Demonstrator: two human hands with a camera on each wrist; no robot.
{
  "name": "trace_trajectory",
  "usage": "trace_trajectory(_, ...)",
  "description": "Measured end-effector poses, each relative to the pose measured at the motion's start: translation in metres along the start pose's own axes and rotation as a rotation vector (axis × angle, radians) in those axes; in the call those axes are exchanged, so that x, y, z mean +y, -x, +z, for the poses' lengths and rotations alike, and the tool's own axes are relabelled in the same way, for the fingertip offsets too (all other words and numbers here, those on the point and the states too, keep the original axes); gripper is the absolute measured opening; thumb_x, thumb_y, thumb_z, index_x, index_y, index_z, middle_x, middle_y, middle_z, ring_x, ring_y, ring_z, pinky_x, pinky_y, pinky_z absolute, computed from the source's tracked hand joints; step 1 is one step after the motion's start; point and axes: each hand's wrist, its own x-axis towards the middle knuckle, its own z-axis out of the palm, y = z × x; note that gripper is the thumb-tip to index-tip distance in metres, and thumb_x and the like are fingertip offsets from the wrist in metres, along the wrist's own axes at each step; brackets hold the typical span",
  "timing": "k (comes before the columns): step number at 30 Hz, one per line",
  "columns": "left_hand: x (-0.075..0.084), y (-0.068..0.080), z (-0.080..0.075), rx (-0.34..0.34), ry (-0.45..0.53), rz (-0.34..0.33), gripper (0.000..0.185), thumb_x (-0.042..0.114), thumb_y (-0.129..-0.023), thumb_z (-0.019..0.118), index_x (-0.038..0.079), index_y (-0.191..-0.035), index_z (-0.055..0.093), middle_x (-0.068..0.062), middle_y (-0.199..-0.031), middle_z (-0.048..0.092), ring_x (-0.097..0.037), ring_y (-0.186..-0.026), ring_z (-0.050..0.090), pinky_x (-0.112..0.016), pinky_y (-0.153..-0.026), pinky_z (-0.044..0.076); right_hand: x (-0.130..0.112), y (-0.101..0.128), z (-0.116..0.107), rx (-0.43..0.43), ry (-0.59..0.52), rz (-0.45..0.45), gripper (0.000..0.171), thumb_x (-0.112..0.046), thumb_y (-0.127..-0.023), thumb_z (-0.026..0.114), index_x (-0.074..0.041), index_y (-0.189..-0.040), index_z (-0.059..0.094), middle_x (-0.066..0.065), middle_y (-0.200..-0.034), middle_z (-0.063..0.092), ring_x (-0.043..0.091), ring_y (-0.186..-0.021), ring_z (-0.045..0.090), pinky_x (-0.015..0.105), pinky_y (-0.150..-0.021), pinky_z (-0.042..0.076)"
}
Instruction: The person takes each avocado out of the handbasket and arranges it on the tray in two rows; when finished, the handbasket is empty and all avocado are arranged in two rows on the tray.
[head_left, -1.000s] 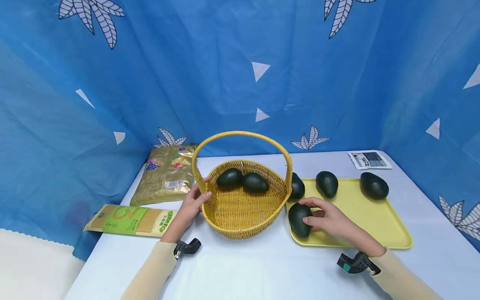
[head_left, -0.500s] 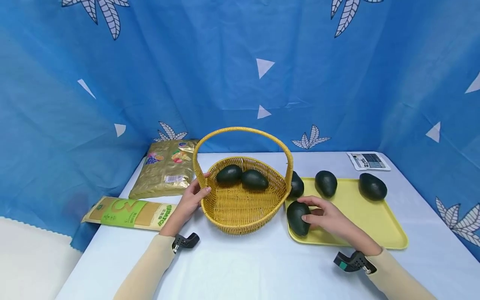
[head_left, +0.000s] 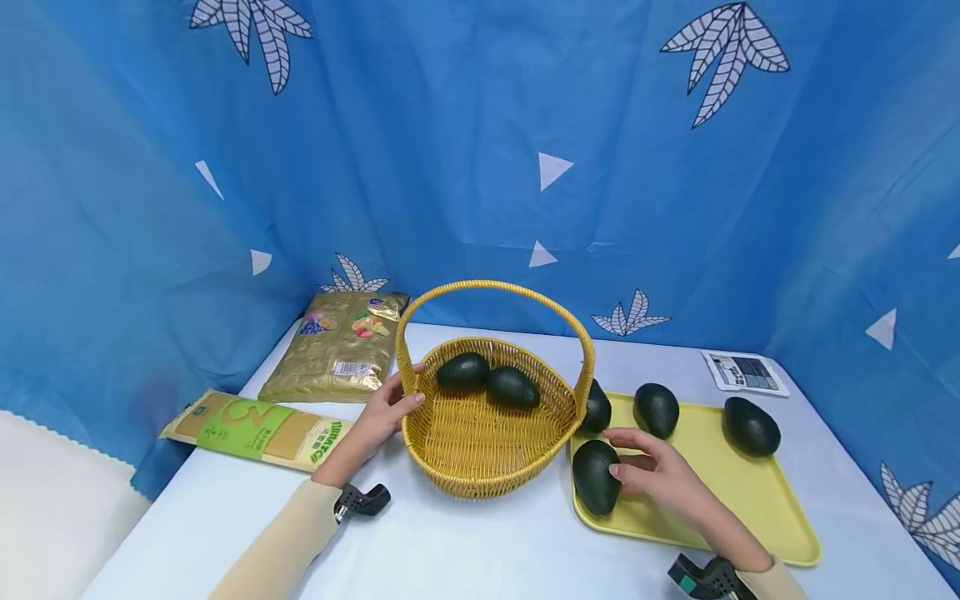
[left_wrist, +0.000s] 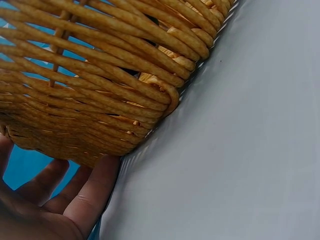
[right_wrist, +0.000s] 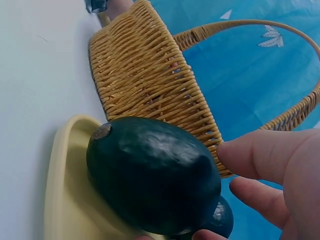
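Observation:
My left hand [head_left: 386, 412] rests on the left side of a yellow wicker basket [head_left: 480, 483], near the base of its handle; its fingertips touch the weave in the left wrist view. Two dark avocados, a left one [head_left: 462, 371] and a right one [head_left: 513, 387], lie inside. Another avocado [head_left: 596, 478] sits at the front left corner of a yellow tray [head_left: 750, 508]. Around its right side my right hand [head_left: 660, 479] is spread with loosely bent fingers. In the right wrist view a slight gap shows between one digit and this avocado [right_wrist: 155, 175]; other fingertips are partly cut off.
Three more avocados are at the tray: one at the back left [head_left: 596, 408], one at back middle [head_left: 656, 410], one at the right [head_left: 751, 427]. A gold bag [head_left: 341, 350] and a noodle packet [head_left: 262, 429] lie left. A white pouch [head_left: 745, 372] lies back right.
The head view has shifted. My right hand has eased slightly off the front avocado, its thumb overlapping it less. The left hand stays on the basket, and the avocados have kept their places.

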Motion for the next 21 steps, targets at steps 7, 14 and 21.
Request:
trace_trajectory(7,-0.003,0.002,0.001,0.003,0.011,-0.009,0.059,0.017,-0.101,0.060,0.016,-0.156,0.039,-0.024,-0.153,0.044,-0.024,-0.125,0.052,-0.031,-0.089,0.058,-0.006,0.006,-0.005,0.057,0.058,-0.093,0.051,-0.011,-0.096,0.066,0.004,-0.143,0.050,0.034,-0.145,0.048,0.048,-0.125,0.059,0.034,-0.077,0.063)
trace_trajectory(14,-0.005,0.003,0.003,-0.025,0.075,0.037,0.057,0.013,-0.103,0.057,0.011,-0.156,0.038,-0.030,-0.147,0.046,-0.016,-0.112,0.058,-0.027,-0.081,0.059,-0.020,0.013,-0.012,0.123,0.182,-0.219,0.045,-0.009,-0.097,0.066,0.004,-0.139,0.055,0.030,-0.139,0.057,0.045,-0.120,0.063,0.022,-0.079,0.058)
trace_trajectory(21,-0.004,0.004,0.001,-0.010,0.042,0.021,0.058,0.011,-0.101,0.059,0.010,-0.156,0.039,-0.030,-0.146,0.048,-0.014,-0.111,0.058,-0.028,-0.082,0.059,-0.039,0.009,-0.009,0.116,0.192,-0.246,0.039,-0.013,-0.097,0.068,0.001,-0.132,0.061,0.026,-0.134,0.062,0.015,-0.109,0.070,0.023,-0.079,0.059)
